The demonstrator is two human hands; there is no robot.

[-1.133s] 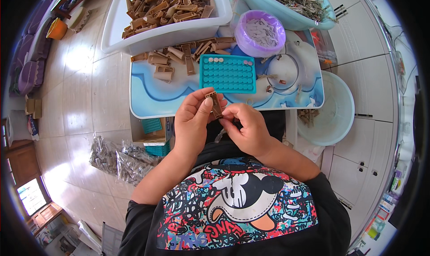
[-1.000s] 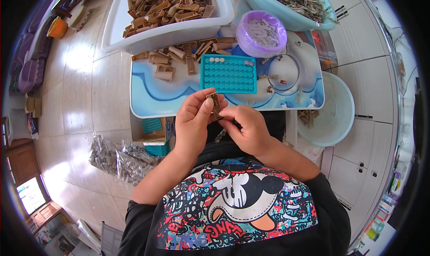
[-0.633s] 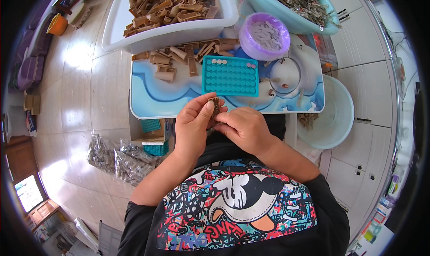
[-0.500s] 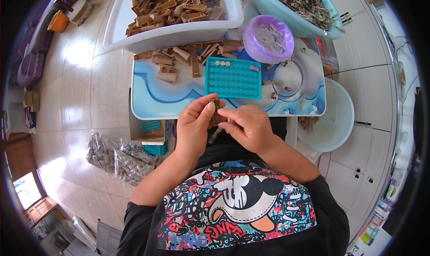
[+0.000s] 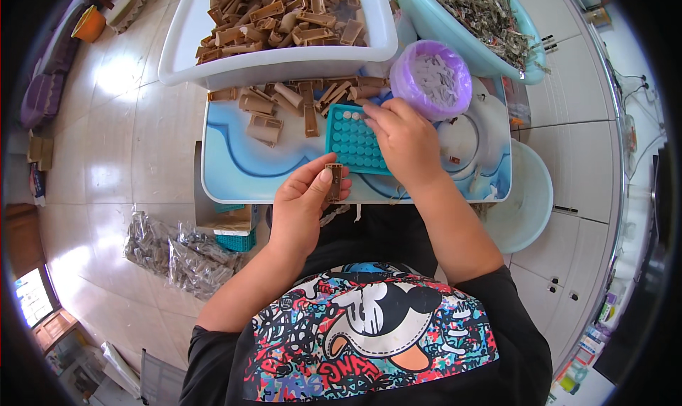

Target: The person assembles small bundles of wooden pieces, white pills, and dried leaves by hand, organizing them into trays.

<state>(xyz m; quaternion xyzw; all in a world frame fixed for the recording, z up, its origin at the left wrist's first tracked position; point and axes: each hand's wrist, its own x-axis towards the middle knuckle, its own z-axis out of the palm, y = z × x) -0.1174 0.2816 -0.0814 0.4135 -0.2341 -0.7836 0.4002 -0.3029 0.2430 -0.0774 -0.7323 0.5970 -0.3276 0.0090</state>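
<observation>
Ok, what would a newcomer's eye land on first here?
Probably the white tub heaped with brown pieces at the table's far left, then the teal tray nearer, partly hidden by the right hand. The purple bowl of grey pieces stands out beyond that hand; the left hand holds a brown piece by the front edge.

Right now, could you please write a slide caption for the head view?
The left hand holds a brown piece; the right hand is over a teal tray bearing small pale discs.

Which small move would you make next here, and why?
Probably lift a small white round disc from the teal rectangular tray: the right hand is over it, close to the discs, and the left hand holds a brown oblong hollow piece.
</observation>
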